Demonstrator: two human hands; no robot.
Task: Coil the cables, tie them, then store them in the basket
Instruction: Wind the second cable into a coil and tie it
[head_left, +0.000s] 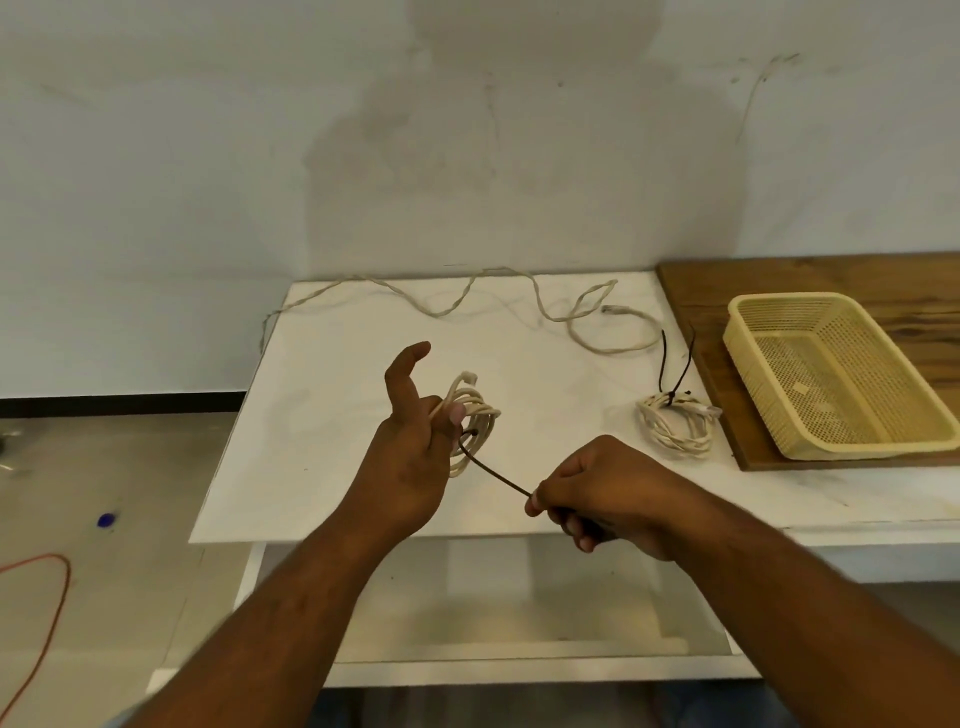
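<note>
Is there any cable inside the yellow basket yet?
No, the basket holds nothing; one tied coil lies on the table near it, and a second coil is held in the left hand.

I am pinching a coiled white cable (470, 415) in my left hand (410, 457) above the middle of the white desk (322, 467), with my index finger sticking up. My right hand (608, 499) is gripping the tail of a dark tie (493, 470), which is running taut from the coil toward the desk's near edge. A second coil (675, 428), already bound, is lying near the right edge, just beside a wooden board (779, 280) that is carrying a yellow mesh basket (831, 374). A loose cable (519, 301) is snaking along the far edge.
</note>
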